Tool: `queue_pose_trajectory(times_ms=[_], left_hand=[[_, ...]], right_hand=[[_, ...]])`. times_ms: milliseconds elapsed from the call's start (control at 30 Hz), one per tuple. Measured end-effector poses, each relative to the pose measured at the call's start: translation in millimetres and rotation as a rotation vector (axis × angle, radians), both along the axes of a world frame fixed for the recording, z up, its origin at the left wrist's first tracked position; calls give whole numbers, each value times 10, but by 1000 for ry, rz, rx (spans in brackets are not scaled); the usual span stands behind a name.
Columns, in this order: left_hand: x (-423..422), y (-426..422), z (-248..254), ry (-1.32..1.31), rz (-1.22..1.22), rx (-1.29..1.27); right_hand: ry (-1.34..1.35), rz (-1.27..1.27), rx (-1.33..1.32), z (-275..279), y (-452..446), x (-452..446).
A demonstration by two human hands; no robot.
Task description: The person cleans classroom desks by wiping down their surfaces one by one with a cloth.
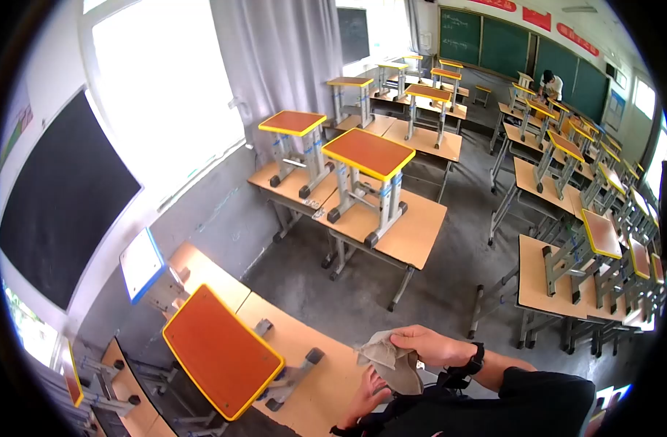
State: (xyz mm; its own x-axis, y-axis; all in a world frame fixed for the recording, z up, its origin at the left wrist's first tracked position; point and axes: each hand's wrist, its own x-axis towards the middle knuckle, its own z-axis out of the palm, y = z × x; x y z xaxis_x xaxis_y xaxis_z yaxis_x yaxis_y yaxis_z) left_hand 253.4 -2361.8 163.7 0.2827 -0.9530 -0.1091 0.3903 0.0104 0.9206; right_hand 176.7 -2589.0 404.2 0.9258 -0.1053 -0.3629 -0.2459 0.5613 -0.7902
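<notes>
My right hand (429,345) is closed on a crumpled beige-grey cloth (393,362), which hangs in front of my body at the bottom of the view. Close below the cloth's left side is my left hand (365,399), its fingers apart and bent a little; whether the fingertips touch the cloth I cannot tell. Just left of my hands stands a light wooden desk (315,386). On that desk rests a stool with a red-brown seat and yellow rim (224,349).
Ahead, more desks (421,226) carry upturned-height stools (370,151). Further rows of desks (537,186) with stools run along the right. A grey floor aisle (464,255) lies between. A person (550,86) bends near the green chalkboard (504,47). A wall with windows (166,80) borders the left.
</notes>
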Motion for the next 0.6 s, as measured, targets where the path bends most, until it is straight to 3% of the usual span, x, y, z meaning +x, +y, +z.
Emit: queue_pose_trajectory(times_ms=[100, 167, 233, 300, 333, 367, 433, 567, 600], left_hand=[[288, -602, 617, -324, -167, -40], [300, -956, 501, 43, 14, -53], [292, -1319, 615, -35, 17, -91], [235, -1640, 745, -125, -3, 95], [151, -1844, 560, 170, 45, 33], [92, -1968, 451, 172, 54, 40], [84, -2252, 336, 652, -250, -260], [-19, -2686, 569, 814, -84, -155], [-18, -2736, 751, 688, 21, -178]], right_hand=[[11, -58, 23, -44, -318, -237], [-8, -71, 52, 47, -557, -440], [-27, -76, 71, 233, -764, -604], [-146, -69, -75, 421, -946, -752], [-122, -63, -52, 349, -1090, -811], [-119, -54, -43, 348, -1203, -893], [-75, -102, -253, 354, -1446, -989], [-44, -229, -323, 311, -1977, -1264], [1, -265, -465, 301, -2110, -1315]])
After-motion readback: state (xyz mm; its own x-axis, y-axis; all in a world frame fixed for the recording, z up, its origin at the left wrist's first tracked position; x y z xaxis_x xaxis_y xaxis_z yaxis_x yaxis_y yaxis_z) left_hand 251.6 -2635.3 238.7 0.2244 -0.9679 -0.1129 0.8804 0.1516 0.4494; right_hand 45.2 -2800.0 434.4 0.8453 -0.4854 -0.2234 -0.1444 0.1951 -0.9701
